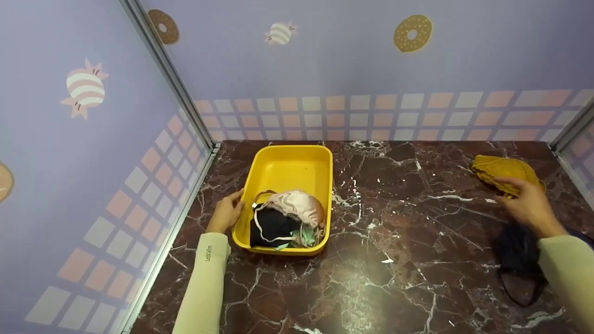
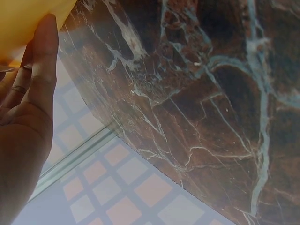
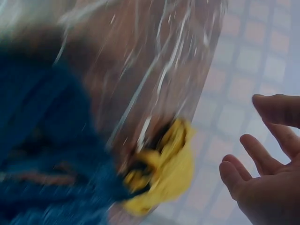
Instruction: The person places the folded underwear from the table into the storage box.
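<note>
While the left fingers (image 2: pixel 46 51) lie straight against the yellow tub (image 1: pixel 292 174), the right fingers (image 3: pixel 260 155) stand parted near mustard cloth (image 1: pixel 508 169).

Soft light; glare on dark tabletop (image 1: pixel 357 290); blue cloth (image 3: pixel 47 103) motion-blurred in right wrist view

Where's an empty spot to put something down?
The biggest bare patch of marble tabletop lies between the yellow bin and the right hand. The bin's far end is bare too. It's crowded at its near end, around the pink bra and black cloth, and at right, by the mustard garment and navy garment.
</note>
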The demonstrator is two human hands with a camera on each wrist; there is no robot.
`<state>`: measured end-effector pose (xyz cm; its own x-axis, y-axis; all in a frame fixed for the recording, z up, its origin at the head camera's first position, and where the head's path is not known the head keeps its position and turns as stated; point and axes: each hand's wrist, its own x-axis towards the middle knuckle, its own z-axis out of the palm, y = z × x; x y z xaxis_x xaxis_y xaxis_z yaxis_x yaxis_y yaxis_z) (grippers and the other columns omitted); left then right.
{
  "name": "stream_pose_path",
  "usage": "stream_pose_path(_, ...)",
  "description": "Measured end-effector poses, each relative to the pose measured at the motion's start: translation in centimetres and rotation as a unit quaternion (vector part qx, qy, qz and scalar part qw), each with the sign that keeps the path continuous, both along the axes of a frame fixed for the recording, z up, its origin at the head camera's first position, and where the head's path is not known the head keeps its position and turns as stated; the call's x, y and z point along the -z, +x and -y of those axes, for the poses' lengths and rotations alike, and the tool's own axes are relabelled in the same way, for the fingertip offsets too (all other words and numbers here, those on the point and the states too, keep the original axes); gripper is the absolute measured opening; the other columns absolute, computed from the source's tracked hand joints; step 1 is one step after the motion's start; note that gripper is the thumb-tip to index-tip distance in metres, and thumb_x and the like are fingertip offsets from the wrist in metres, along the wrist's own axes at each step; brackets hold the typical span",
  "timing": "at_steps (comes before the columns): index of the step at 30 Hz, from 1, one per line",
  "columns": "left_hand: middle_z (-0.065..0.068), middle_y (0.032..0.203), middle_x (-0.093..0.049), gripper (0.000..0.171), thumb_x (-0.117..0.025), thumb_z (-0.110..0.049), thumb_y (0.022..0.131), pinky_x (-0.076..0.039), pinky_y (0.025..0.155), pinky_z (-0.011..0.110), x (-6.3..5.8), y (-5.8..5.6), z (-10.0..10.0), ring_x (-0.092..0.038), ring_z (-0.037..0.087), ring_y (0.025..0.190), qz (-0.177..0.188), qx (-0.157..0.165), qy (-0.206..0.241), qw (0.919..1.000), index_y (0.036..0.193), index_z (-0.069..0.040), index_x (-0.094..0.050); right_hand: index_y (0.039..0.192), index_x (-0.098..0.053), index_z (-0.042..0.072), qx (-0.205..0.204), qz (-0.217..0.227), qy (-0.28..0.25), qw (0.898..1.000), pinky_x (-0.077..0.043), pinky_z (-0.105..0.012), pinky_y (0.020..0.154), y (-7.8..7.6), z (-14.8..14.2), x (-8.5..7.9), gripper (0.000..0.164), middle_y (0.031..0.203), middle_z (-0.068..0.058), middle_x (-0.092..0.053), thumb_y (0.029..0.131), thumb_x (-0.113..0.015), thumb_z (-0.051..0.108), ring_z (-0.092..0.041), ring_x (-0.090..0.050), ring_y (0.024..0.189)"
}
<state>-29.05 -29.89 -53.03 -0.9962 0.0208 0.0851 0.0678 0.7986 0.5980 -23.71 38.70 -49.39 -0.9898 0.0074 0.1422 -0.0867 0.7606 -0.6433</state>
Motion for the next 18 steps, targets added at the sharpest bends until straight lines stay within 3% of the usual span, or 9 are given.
stream_pose_path(3, 0.011, 0.088, -0.061, 0.043, -0.056, -0.009, 0.095, -0.045, 0.073, 0.041, 0.0, 0.0, 0.0, -0.054, 0.026, 0.075, 0.003, 0.003, 0.0, 1.0, 0.137, -0.006, -0.051, 0.135, -0.043, -0.01, 0.044, 0.041, 0.001, 0.998, -0.024, -0.07, 0.09, 0.8, -2.3, 0.7, 0.055, 0.134, -0.041, -0.031, 0.092, -0.063, 0.018, -0.06, -0.029, 0.118)
stream_pose_path(9, 0.011, 0.089, -0.061, 0.043, -0.057, -0.009, 0.094, -0.045, 0.075, 0.042, -0.2, 0.3, 0.1, -0.054, 0.027, 0.075, -0.002, 0.003, -0.002, 1.0, 0.136, -0.005, -0.052, 0.137, -0.034, -0.014, 0.083, 0.112, 0.031, 0.99, -0.023, -0.07, 0.089, 2.3, -5.7, 2.9, 0.071, 0.138, -0.043, -0.019, 0.094, -0.055, 0.039, -0.063, -0.02, 0.119)
stream_pose_path(14, 0.011, 0.088, -0.06, 0.043, -0.057, -0.01, 0.095, -0.046, 0.072, 0.041, -0.3, 0.3, 0.1, -0.054, 0.025, 0.073, -0.004, 0.007, -0.005, 1.0, 0.137, -0.006, -0.051, 0.137, -0.027, -0.016, 0.151, 0.144, -0.003, 0.978, -0.032, -0.065, 0.086, 3.4, -7.8, 4.5, 0.07, 0.136, -0.044, -0.019, 0.098, -0.044, 0.039, -0.06, -0.028, 0.115)
stream_pose_path(18, 0.01, 0.088, -0.06, 0.043, -0.056, -0.01, 0.095, -0.046, 0.072, 0.04, -0.4, 0.3, 0.0, -0.054, 0.024, 0.072, -0.001, 0.009, -0.003, 1.0, 0.137, -0.006, -0.051, 0.136, -0.028, -0.017, 0.187, 0.146, -0.02, 0.971, -0.037, -0.061, 0.083, 3.5, -10.4, 6.9, 0.063, 0.133, -0.045, -0.024, 0.097, -0.045, 0.029, -0.058, -0.035, 0.111)
